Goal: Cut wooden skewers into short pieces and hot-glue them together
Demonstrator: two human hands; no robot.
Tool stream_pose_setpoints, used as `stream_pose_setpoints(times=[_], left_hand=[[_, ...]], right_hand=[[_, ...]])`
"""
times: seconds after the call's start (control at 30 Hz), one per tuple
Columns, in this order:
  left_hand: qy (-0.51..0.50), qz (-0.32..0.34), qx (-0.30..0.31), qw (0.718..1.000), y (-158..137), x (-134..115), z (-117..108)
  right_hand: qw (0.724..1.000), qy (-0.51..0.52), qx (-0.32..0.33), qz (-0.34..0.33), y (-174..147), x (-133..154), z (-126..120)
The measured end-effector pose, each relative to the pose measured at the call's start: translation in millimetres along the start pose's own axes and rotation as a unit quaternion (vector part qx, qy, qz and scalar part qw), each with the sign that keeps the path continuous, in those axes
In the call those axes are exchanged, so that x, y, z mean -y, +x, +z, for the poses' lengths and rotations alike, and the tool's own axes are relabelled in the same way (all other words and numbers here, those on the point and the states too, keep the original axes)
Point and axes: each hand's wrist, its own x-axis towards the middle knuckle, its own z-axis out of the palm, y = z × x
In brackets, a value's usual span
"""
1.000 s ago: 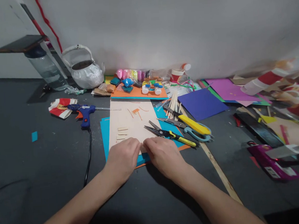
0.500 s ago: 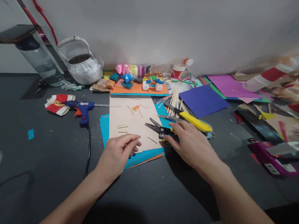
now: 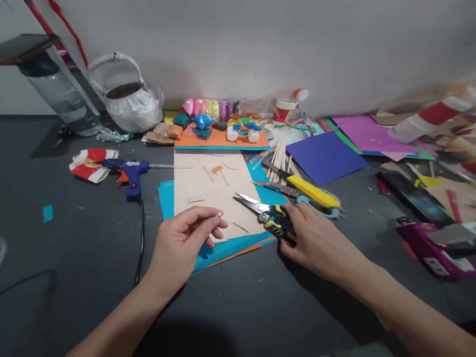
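Observation:
My right hand [image 3: 313,236] is closed round the yellow-and-black handles of a pair of scissors [image 3: 260,208], whose blades point left over the pale sheet [image 3: 189,176] and stand slightly apart. Held close above that sheet, my left hand [image 3: 190,231] pinches a small pale stick piece [image 3: 220,214] between thumb and fingertips; most of it is hidden. Short cut sticks [image 3: 196,199] lie just beyond the left hand. A single thin stick [image 3: 241,228] rests between the hands. Further up the sheet are orange paper scraps [image 3: 218,170].
Beyond the scissors lie pliers [image 3: 277,189], a yellow cutter [image 3: 314,191] and several wooden sticks [image 3: 277,159]. A blue glue gun [image 3: 134,175] with a black cord is at left. A silver kettle [image 3: 135,109] stands at the back. At right are a phone [image 3: 414,196] and a purple device [image 3: 434,252].
My right hand has taken hold of the scissors' handles and drawn them slightly right; the blades have tilted. My left hand stays in nearly the same place, still pinching.

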Motion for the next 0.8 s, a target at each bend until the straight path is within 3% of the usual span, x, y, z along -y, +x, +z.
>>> stream_pose_setpoints(times=[0.13,0.3,0.4,0.53,0.8], left_hand=[[-0.008,0.023,-0.018,1.0,-5,-6,2],[0.009,0.073,-0.054,0.996,-7,-6,5],[0.025,0.097,-0.082,0.992,-7,-5,4],[0.083,0.112,-0.107,0.984,-8,-6,-1],[0.248,0.165,-0.056,0.953,-12,-4,-11]], right_hand=[[0.998,0.051,-0.04,-0.013,-5,2,2],[0.982,0.168,-0.077,-0.045,3,30,-14],[0.963,0.252,-0.056,-0.08,10,48,-22],[0.953,0.283,-0.03,-0.101,11,55,-17],[0.954,0.273,-0.021,-0.126,3,44,-10]])
